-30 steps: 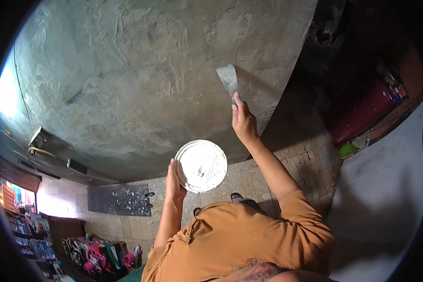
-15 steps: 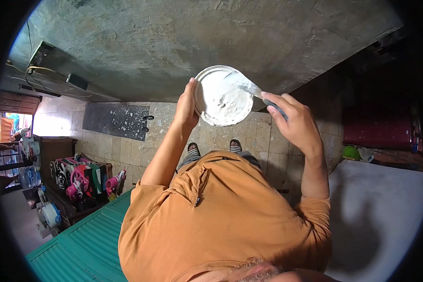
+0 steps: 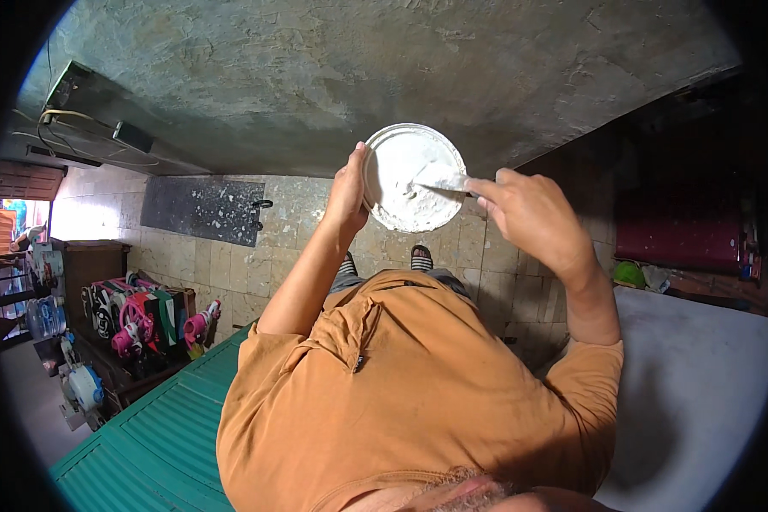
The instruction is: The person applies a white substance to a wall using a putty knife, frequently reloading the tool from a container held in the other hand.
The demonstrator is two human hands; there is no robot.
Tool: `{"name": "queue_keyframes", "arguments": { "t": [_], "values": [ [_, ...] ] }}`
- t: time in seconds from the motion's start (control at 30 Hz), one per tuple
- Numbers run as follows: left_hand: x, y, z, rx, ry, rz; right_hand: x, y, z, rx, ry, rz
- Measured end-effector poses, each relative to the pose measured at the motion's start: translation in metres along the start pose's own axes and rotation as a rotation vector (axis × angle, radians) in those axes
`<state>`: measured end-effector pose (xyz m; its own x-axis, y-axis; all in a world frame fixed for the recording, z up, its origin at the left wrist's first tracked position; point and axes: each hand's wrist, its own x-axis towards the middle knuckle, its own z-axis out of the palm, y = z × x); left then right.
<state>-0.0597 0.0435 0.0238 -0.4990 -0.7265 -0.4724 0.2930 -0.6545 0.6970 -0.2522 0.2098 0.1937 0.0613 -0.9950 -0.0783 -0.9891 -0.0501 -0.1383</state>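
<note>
My left hand (image 3: 347, 194) grips the left side of a round white tub (image 3: 372, 211), fingers wrapped under and around its rim. Thick white paste (image 3: 392, 166) fills the tub, lumpy toward the middle. My right hand (image 3: 533, 218) is closed around the handle of a putty knife (image 3: 445, 183), coming in from the right over the rim. The knife's blade lies in the paste near the middle, and its tip is smeared white. Most of the handle is hidden by my fingers.
A rough grey plastered wall (image 3: 316, 77) rises ahead. On the tiled floor lies a dark paint-spattered board (image 3: 200, 209). Green ribbed panels (image 3: 162, 427) stand at lower left, near pink toys (image 3: 136, 328). A white surface (image 3: 700, 384) and a dark red case (image 3: 678, 226) are at right.
My right hand has turned, bringing the putty knife's blade from the tub's upper right down into the middle of the paste. The tub sits slightly farther right in view.
</note>
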Motion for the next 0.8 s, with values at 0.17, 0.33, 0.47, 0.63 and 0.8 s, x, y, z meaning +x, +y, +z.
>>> {"name": "queue_keyframes", "arguments": {
  "t": [0.17,0.33,0.47,0.63,0.8],
  "values": [
    [0.000,0.004,0.006,0.026,-0.013,0.001,0.020,0.003,0.009,0.021,0.095,0.022],
    [0.011,-0.008,-0.007,0.020,0.005,0.035,0.001,0.014,0.014,0.089,-0.100,0.056],
    [0.017,-0.015,-0.014,-0.038,0.006,-0.038,-0.014,0.068,0.041,0.382,-0.059,0.060],
    [0.012,-0.009,-0.011,-0.043,-0.029,-0.039,-0.035,0.094,0.037,1.340,0.011,0.342],
    [0.008,-0.006,-0.008,-0.014,0.000,-0.031,-0.016,0.099,0.064,1.357,0.878,0.217]
  ]
}}
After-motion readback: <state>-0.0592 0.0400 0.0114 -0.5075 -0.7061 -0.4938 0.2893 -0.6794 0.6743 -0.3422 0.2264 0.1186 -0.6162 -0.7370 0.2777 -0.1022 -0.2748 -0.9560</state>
